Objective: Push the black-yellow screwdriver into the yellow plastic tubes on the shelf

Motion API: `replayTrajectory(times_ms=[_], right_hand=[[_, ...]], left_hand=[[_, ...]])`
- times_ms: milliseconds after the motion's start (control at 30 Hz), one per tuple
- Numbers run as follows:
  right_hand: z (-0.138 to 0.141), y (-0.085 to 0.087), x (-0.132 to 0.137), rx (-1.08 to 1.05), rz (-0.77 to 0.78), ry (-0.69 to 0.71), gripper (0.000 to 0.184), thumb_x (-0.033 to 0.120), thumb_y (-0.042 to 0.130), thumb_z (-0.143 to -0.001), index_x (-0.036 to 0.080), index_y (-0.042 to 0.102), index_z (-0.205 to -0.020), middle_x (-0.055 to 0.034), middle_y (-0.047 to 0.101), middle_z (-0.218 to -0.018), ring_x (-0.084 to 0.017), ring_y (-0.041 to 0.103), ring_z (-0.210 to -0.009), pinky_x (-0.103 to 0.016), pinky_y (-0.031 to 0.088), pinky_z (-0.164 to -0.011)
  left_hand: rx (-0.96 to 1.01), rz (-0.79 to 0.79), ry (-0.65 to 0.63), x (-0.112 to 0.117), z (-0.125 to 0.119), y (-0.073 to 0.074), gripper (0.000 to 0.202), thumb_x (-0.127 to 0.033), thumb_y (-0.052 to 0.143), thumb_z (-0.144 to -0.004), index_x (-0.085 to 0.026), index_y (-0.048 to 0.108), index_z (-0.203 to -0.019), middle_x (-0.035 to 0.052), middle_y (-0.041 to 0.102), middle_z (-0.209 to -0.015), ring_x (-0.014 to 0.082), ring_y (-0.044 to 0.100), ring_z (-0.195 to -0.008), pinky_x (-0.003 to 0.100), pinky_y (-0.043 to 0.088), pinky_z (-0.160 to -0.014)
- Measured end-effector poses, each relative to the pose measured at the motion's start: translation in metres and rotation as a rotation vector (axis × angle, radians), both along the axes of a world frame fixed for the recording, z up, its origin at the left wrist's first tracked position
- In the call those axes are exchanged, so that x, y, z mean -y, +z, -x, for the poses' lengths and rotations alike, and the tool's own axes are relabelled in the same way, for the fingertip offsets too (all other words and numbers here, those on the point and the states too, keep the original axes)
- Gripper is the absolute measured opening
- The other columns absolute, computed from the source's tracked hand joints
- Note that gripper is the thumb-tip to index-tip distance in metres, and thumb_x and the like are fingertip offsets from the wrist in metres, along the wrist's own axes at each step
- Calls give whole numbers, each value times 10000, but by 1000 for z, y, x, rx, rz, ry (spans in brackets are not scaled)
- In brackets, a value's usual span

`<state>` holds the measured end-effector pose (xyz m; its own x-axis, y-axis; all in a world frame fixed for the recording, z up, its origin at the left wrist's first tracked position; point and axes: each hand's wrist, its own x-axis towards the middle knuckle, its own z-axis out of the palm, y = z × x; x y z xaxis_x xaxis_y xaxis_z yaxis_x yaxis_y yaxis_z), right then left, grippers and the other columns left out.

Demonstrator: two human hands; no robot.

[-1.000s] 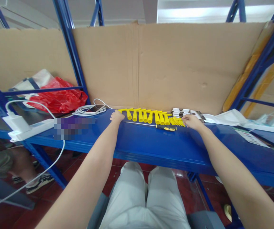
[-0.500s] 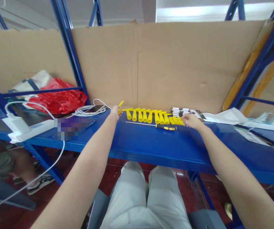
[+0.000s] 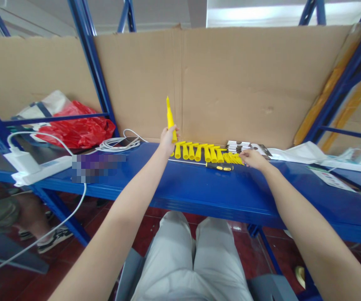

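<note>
My left hand [image 3: 167, 140] is closed around the wide end of a yellow tapered nozzle [image 3: 170, 115], which points upward with its thin tip on top. Below and to the right of it, several matching yellow nozzles [image 3: 198, 154] lie in a row on the blue shelf. At the row's right end sits a cluster of small flat yellow pieces [image 3: 233, 158]. My right hand [image 3: 251, 159] is at this cluster, fingertips pinched together at its edge; whether a piece is between them is hidden. A screwdriver [image 3: 219, 166] with a black and yellow handle lies in front of the row.
Behind the shelf [image 3: 193, 188] stands a cardboard panel [image 3: 230, 83]. Stacked white-and-black packets [image 3: 238, 146] lie behind my right hand. Leftward are a coiled white cable [image 3: 117, 144], a power strip [image 3: 48, 169] and a red plastic bag [image 3: 76, 125]. Another person's leg [image 3: 32, 209] shows at lower left.
My left hand has lifted a yellow nozzle up and to the right from the row's left end, turning it upright. My right hand stays at the small yellow pieces.
</note>
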<state>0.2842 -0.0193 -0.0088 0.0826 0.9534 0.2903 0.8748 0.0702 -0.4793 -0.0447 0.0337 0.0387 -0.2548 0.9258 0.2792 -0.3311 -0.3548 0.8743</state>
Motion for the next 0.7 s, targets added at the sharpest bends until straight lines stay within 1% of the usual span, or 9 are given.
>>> replayTrajectory(times_ms=[133, 200, 267, 433, 567, 700], right_hand=[[1, 0, 0, 19, -8, 6, 180, 124, 490, -862, 150, 652, -788, -6, 615, -549, -125, 562, -466, -222, 478, -574], [1, 0, 0, 26, -16, 8, 177, 122, 494, -854, 154, 656, -790, -5, 620, -551, -123, 564, -467, -216, 475, -567], [1, 1, 0, 27, -17, 5, 170, 120, 500, -846, 154, 656, -790, -5, 626, -557, -120, 562, -463, -211, 468, -552], [1, 0, -1, 18, -28, 25, 171, 104, 495, -829, 151, 650, -777, 3, 608, -529, -112, 541, -441, -201, 449, -516], [-1, -2, -3, 7, -23, 47, 174, 104, 491, -829, 145, 657, -797, 13, 591, -508, -114, 541, -436, -204, 461, -531], [-2, -3, -4, -5, -17, 48, 174, 122, 489, -847, 148, 655, -802, 14, 589, -509, -116, 540, -431, -211, 465, -530]], left_hand=[[-125, -50, -28, 6, -15, 3, 346, -522, 650, -832, -219, 484, -850, -65, 544, -631, 61, 507, -469, 179, 380, -478], [-149, -74, -48, 8, -21, 3, 393, -589, 619, -838, -218, 496, -873, -63, 534, -618, 67, 520, -470, 175, 384, -470], [-151, -84, -66, 10, -24, 4, 412, -624, 564, -864, -217, 505, -897, -59, 533, -612, 74, 528, -470, 177, 396, -469], [-154, -65, -67, 12, -29, 2, 388, -594, 459, -938, -210, 512, -917, -46, 553, -616, 78, 528, -457, 180, 410, -464], [-193, -55, -52, 12, -30, 0, 350, -557, 499, -933, -208, 509, -915, -38, 586, -668, 73, 535, -460, 186, 424, -481], [-230, -74, -45, 12, -30, 1, 318, -531, 537, -920, -214, 507, -917, -38, 587, -700, 70, 528, -452, 193, 425, -485]])
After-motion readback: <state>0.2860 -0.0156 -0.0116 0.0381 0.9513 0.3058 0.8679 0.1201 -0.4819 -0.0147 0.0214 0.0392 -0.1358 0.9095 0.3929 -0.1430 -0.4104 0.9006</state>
